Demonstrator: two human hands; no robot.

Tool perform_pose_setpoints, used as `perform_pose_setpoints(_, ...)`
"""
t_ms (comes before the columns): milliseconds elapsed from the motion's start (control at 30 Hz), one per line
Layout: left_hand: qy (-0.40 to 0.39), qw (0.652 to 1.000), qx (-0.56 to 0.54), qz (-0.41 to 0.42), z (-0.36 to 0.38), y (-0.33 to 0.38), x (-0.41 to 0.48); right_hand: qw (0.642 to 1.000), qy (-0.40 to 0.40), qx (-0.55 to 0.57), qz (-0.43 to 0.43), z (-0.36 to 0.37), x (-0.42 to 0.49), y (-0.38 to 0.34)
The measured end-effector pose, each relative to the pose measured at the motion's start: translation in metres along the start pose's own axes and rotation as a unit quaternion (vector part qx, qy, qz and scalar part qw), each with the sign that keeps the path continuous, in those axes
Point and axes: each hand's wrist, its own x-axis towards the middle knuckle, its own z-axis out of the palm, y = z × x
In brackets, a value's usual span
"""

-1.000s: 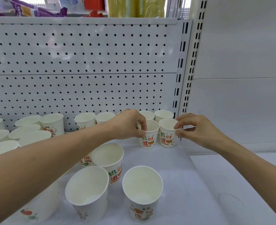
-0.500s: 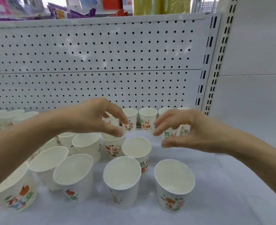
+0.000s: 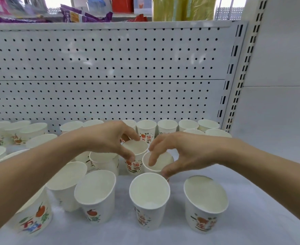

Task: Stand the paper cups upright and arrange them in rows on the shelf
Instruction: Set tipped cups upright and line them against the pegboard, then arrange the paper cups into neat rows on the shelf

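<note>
Many white paper cups with red and green print stand upright on the white shelf (image 3: 255,213). My left hand (image 3: 108,138) reaches over one cup (image 3: 136,149) in the middle and pinches its rim between finger and thumb. Beside it, my right hand (image 3: 186,152) holds a neighbouring cup (image 3: 161,162), a finger inside the rim and the thumb outside. A row of cups (image 3: 166,127) lines the back at the right, with two more (image 3: 218,133) in front of them. Loose cups stand near me, among them a centre cup (image 3: 149,200) and a right cup (image 3: 205,202).
A crowded group of cups (image 3: 34,129) fills the left side of the shelf. A white pegboard (image 3: 110,68) closes the back and a slotted upright (image 3: 234,76) marks the right end. Packaged goods (image 3: 85,15) lie on the shelf above.
Both hands have drawn back from the rear right cups toward me and lowered onto two cups in the middle. The camera has swung left, showing more cups.
</note>
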Motion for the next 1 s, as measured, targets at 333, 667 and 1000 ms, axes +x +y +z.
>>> perform_pose_setpoints(333, 0.029, 0.999, -0.020, 0.023, 0.007, 0.004, 0.029, 0.989, 0.067, -0.084, 0.098, -0.006, 0.006, 0.037)
perform_pose_setpoints(667, 0.072, 0.997, -0.024, 0.017, 0.012, 0.010, 0.045, 0.955, 0.148, -0.243, 0.084, 0.002, 0.019, 0.055)
perform_pose_setpoints(1000, 0.091, 0.995, -0.009, 0.036, 0.017, 0.016, 0.046, 0.943, 0.163, -0.278, 0.082, 0.007, 0.021, 0.054)
